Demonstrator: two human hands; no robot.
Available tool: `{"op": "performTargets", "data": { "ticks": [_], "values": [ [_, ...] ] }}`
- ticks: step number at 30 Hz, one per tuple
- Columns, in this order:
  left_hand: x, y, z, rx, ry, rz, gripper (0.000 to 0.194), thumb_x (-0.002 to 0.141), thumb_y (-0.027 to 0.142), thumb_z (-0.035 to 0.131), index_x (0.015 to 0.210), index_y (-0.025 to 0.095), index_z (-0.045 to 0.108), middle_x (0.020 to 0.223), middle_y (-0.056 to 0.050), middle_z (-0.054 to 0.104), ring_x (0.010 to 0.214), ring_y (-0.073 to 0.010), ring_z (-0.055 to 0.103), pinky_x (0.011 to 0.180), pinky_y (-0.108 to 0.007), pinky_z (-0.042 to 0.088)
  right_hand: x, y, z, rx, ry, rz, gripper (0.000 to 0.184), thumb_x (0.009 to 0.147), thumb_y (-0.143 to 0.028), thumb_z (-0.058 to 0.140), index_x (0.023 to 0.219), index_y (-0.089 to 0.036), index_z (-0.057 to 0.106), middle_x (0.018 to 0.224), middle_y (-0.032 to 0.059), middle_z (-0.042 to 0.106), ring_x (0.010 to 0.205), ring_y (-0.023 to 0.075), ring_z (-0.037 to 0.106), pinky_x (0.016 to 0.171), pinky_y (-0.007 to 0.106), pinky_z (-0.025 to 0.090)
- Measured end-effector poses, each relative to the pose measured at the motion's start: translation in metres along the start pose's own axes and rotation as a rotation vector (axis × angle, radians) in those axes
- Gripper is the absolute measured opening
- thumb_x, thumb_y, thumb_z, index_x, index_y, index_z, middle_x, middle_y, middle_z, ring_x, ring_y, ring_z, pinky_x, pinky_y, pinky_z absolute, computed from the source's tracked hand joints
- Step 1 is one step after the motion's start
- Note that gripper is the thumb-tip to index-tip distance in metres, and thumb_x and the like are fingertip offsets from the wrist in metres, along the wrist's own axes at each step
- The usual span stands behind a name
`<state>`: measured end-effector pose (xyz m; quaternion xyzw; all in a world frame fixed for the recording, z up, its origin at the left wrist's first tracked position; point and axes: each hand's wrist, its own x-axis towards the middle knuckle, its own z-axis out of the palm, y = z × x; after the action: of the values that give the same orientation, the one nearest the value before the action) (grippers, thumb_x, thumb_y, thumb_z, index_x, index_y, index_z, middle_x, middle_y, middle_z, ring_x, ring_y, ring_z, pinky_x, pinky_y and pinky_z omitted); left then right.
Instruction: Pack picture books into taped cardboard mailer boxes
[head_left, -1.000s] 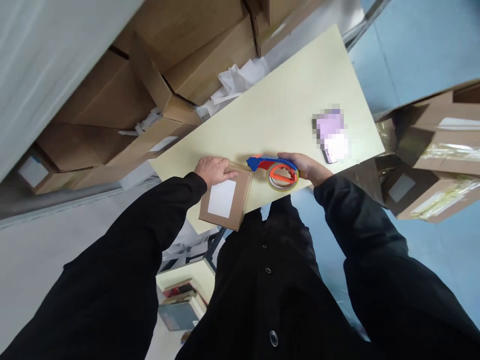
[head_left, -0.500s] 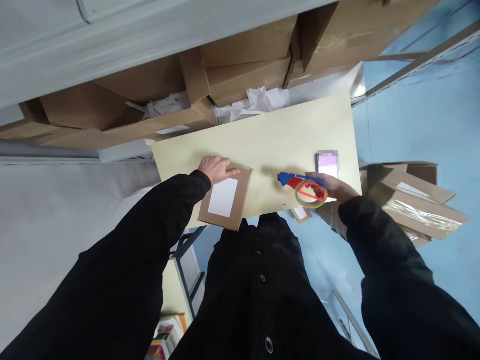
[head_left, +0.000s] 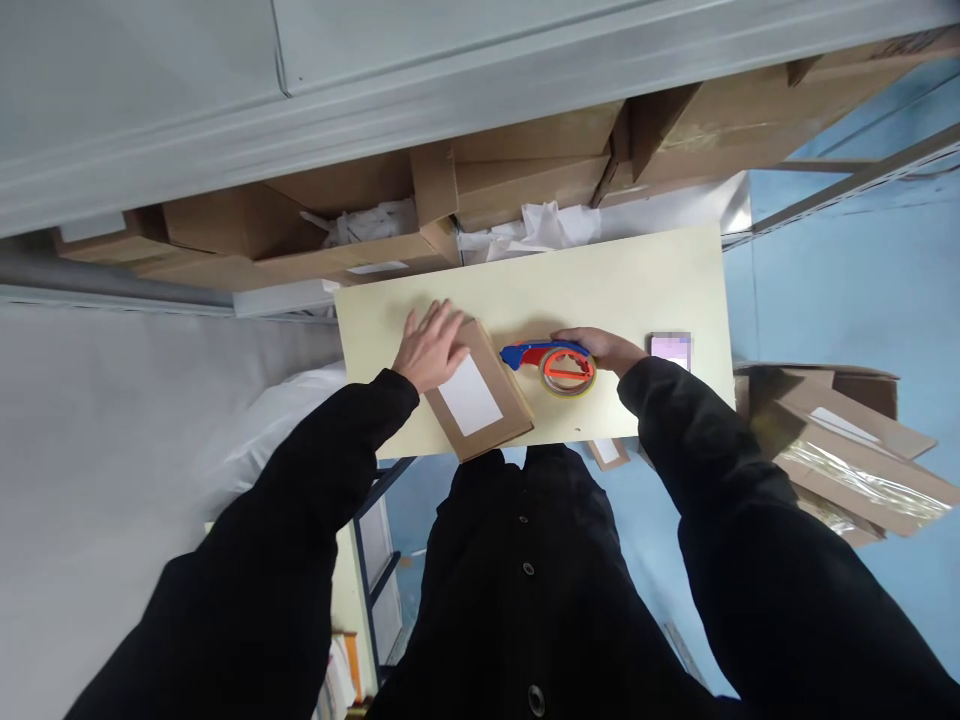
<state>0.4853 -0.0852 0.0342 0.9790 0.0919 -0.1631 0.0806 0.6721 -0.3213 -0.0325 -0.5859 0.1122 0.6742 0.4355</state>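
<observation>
A small cardboard box (head_left: 504, 382) with a blank white label (head_left: 470, 397) lies slanted on the cream table (head_left: 615, 280), its lower corner at the near edge. My left hand (head_left: 430, 348) rests flat on the upper left part of the box, fingers spread. To the right, my right hand (head_left: 602, 348) grips the blue handle of a red and blue tape dispenser (head_left: 536, 353) holding a roll of tape. The dispenser's blue head is close beside the right edge of the box; I cannot tell whether they touch.
A phone (head_left: 670, 350) with a blurred screen lies right of my right hand. Behind the table, large open cartons (head_left: 360, 255) and crumpled white paper (head_left: 551, 226) fill a shelf. Taped cartons (head_left: 847, 450) stand on the floor at right. A smaller labelled box (head_left: 607, 452) sits below the table edge.
The tape dispenser went right, away from the box, then came back left beside it. The box has turned, and my left hand's fingers have spread out on it. The camera view has also rotated.
</observation>
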Motion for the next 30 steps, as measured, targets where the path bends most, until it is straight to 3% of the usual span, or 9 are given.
{"op": "performTargets", "data": {
  "ticks": [3,6,10,14,23,26,30],
  "values": [
    [0.009,0.003,-0.004,0.023,-0.078,0.481,0.071,0.083,0.054,0.051,0.142,0.017,0.039,0.153,-0.015,0.03,0.141,-0.0326,0.023,0.113,-0.048,0.015,0.001,-0.001,-0.001,-0.021,-0.007,0.0,0.017,0.086,-0.03,0.059,0.077,-0.016,0.064,0.059,0.0015,0.068,0.049,0.0127,0.059,0.055,0.024,0.053],
    [0.02,0.004,0.006,0.047,-0.123,0.637,0.075,0.082,0.059,0.051,0.142,0.015,0.04,0.147,-0.016,0.04,0.138,-0.0318,0.029,0.114,-0.046,0.014,-0.003,0.004,-0.002,-0.009,0.016,0.005,0.017,0.086,-0.031,0.06,0.078,-0.017,0.064,0.059,0.0014,0.067,0.05,0.0132,0.06,0.058,0.025,0.054],
    [0.025,0.001,0.023,0.062,-0.075,0.619,0.078,0.083,0.062,0.045,0.142,0.011,0.039,0.14,-0.018,0.047,0.131,-0.0323,0.037,0.113,-0.046,0.017,-0.017,0.016,-0.011,0.106,0.042,0.022,0.019,0.087,-0.034,0.058,0.08,-0.018,0.064,0.063,0.0014,0.068,0.053,0.0135,0.06,0.059,0.026,0.054],
    [0.023,0.0,0.025,0.056,-0.053,0.61,0.08,0.084,0.06,0.046,0.145,0.01,0.034,0.146,-0.019,0.039,0.132,-0.0323,0.035,0.113,-0.046,0.017,-0.034,0.037,-0.026,0.144,0.092,0.046,0.02,0.086,-0.037,0.059,0.084,-0.018,0.064,0.068,0.0018,0.069,0.057,0.014,0.062,0.059,0.026,0.055],
    [0.02,0.003,0.023,0.081,-0.052,0.524,0.078,0.085,0.055,0.046,0.146,0.009,0.029,0.151,-0.019,0.032,0.135,-0.0323,0.032,0.114,-0.047,0.017,-0.083,0.121,-0.069,0.163,0.208,0.131,0.021,0.084,-0.038,0.062,0.082,-0.018,0.064,0.069,0.0032,0.07,0.054,0.0144,0.061,0.057,0.027,0.055],
    [0.018,0.003,0.023,0.07,-0.049,0.484,0.077,0.085,0.053,0.047,0.146,0.009,0.029,0.151,-0.018,0.032,0.135,-0.0325,0.032,0.114,-0.047,0.016,-0.093,0.137,-0.064,0.167,0.214,0.131,0.022,0.085,-0.038,0.06,0.083,-0.017,0.064,0.071,0.0049,0.071,0.057,0.0154,0.062,0.059,0.027,0.056],
    [0.009,-0.004,0.024,0.042,-0.011,0.307,0.077,0.085,0.051,0.048,0.146,0.009,0.028,0.151,-0.019,0.03,0.136,-0.0347,0.03,0.113,-0.05,0.017,-0.085,0.123,-0.039,0.092,0.11,0.097,0.028,0.087,-0.043,0.057,0.08,-0.017,0.065,0.071,0.0049,0.071,0.059,0.0151,0.062,0.06,0.026,0.055]
  ]
}}
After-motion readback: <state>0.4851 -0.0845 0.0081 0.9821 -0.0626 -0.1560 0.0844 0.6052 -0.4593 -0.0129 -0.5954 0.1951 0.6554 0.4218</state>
